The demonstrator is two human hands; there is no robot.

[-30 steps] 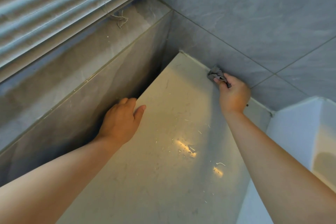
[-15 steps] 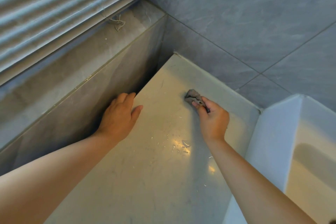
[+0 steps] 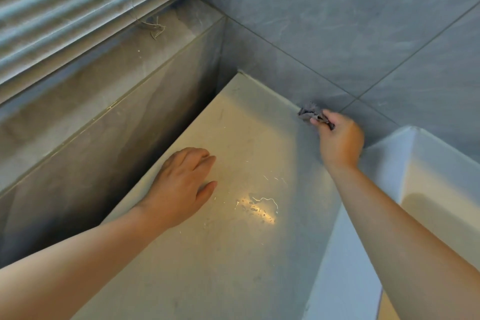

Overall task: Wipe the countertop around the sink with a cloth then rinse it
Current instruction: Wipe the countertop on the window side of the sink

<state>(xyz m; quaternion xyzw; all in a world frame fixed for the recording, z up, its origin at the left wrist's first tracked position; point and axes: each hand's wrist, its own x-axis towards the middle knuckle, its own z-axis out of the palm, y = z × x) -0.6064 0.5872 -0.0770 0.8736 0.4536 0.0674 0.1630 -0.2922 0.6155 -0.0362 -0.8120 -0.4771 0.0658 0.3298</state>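
A pale beige countertop (image 3: 233, 254) runs from the front up to a tiled corner. My right hand (image 3: 340, 143) grips a small crumpled grey cloth (image 3: 309, 112) and presses it on the counter's back edge, right against the grey wall tiles. My left hand (image 3: 181, 187) lies flat with fingers spread on the counter's left edge. The white sink (image 3: 415, 169) stands at the right, its rim just beside my right wrist. Wet streaks (image 3: 257, 205) shine in the counter's middle.
Grey tiled wall (image 3: 337, 21) closes the back. A dark gap (image 3: 145, 163) drops between the counter's left edge and a tiled ledge (image 3: 104, 80). Window blinds (image 3: 78, 2) hang above the ledge, with a cord end (image 3: 155, 27) lying on it.
My right hand swept the cloth from the back edge toward the counter's middle, then back to the wall edge near the sink. My left hand stays on the left edge.
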